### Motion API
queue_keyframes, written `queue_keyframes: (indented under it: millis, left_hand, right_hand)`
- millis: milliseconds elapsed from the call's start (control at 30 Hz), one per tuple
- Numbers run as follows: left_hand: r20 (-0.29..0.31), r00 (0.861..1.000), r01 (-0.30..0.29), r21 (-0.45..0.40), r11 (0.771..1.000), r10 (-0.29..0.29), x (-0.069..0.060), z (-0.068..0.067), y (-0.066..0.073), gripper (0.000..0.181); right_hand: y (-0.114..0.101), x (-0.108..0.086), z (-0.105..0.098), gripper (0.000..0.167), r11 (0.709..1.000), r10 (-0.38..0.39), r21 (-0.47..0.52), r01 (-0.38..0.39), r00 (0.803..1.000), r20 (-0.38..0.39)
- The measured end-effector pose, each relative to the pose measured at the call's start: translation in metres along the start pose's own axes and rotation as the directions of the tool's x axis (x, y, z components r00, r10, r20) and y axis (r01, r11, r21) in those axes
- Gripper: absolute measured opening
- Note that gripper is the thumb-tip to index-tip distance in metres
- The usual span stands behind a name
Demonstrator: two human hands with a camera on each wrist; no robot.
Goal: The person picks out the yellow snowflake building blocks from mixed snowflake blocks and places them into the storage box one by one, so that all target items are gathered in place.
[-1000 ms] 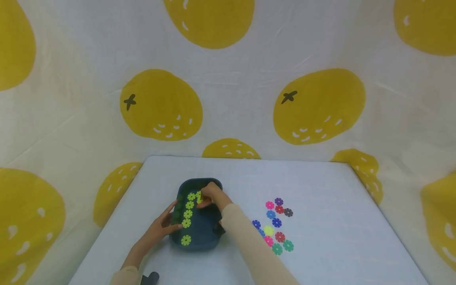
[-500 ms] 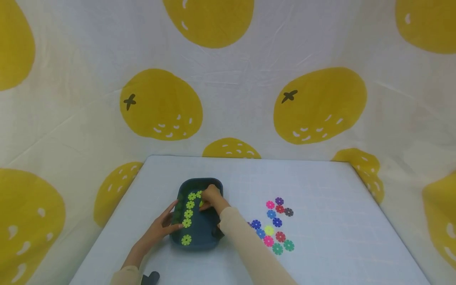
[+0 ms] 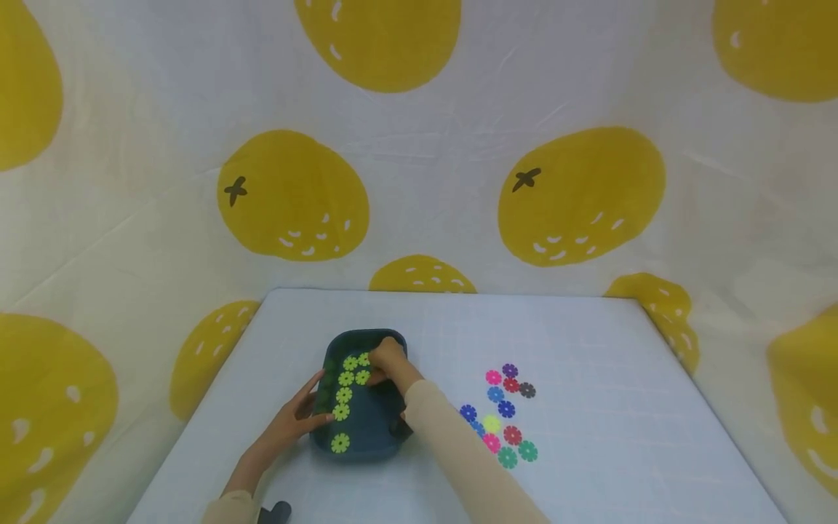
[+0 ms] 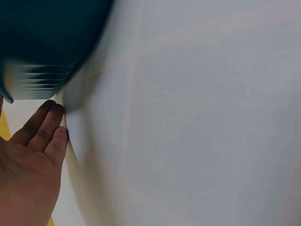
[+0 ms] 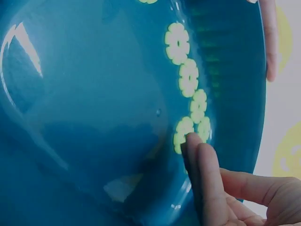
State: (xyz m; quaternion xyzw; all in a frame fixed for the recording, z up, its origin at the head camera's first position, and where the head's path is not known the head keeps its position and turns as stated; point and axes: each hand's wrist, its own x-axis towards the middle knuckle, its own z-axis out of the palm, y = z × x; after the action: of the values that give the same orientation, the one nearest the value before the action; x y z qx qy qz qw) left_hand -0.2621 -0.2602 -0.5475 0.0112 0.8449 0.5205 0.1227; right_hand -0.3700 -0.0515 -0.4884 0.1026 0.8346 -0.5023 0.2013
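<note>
A dark teal tray [image 3: 369, 429] stands on the white table, with several yellow-green flower-shaped discs [image 3: 343, 395] lined up along its left side. My right hand [image 3: 388, 356] is inside the tray. In the right wrist view its straight fingers [image 5: 209, 174] touch a yellow-green disc [image 5: 182, 131] lying flat on the tray floor, and the thumb stays apart. That disc lies to the right of the row. My left hand [image 3: 292, 421] lies against the tray's left side, thumb at the rim, fingers extended along the outer wall.
Right of the tray, flower discs of several colours lie on the table, among them a black disc [image 3: 527, 390], a green disc [image 3: 507, 457] and a pink disc [image 3: 494, 377]. A fruit-patterned cloth [image 3: 432, 218] hangs behind the table [image 3: 576, 349].
The disc under my right hand has shifted a little left and toward me, and now shows beside the row. My left hand keeps its place on the tray.
</note>
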Motion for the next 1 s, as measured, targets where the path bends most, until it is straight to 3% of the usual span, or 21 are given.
queue_keyframes:
  millis: [267,400,567,800,1000]
  left_hand:
    - [0.009,0.999,0.037,-0.012,0.999,-0.037,0.0,-0.001,0.002,0.09]
    - [0.013,0.999,0.04,-0.018,0.999,-0.04,-0.001,-0.001,0.003,0.089]
    - [0.014,1.0,0.028,-0.017,0.999,-0.028,-0.002,-0.002,0.004,0.09]
    - [0.017,1.0,0.011,0.009,1.0,-0.011,-0.002,-0.002,0.004,0.091]
    - [0.005,1.0,0.006,0.008,1.0,-0.007,0.0,-0.001,0.001,0.091]
  right_hand:
    - [-0.002,-0.009,-0.016,0.04,0.997,0.0,0.081,-0.003,0.999,0.037]
    - [-0.003,-0.014,-0.028,0.026,0.984,-0.003,0.18,-0.017,0.994,0.11]
    - [-0.003,-0.017,-0.051,0.021,0.962,-0.01,0.269,-0.047,0.978,0.209]
    - [0.008,-0.029,-0.091,0.02,0.978,0.004,0.201,-0.047,0.978,0.21]
    - [0.042,-0.036,-0.118,0.024,0.984,0.095,0.134,-0.114,0.985,0.141]
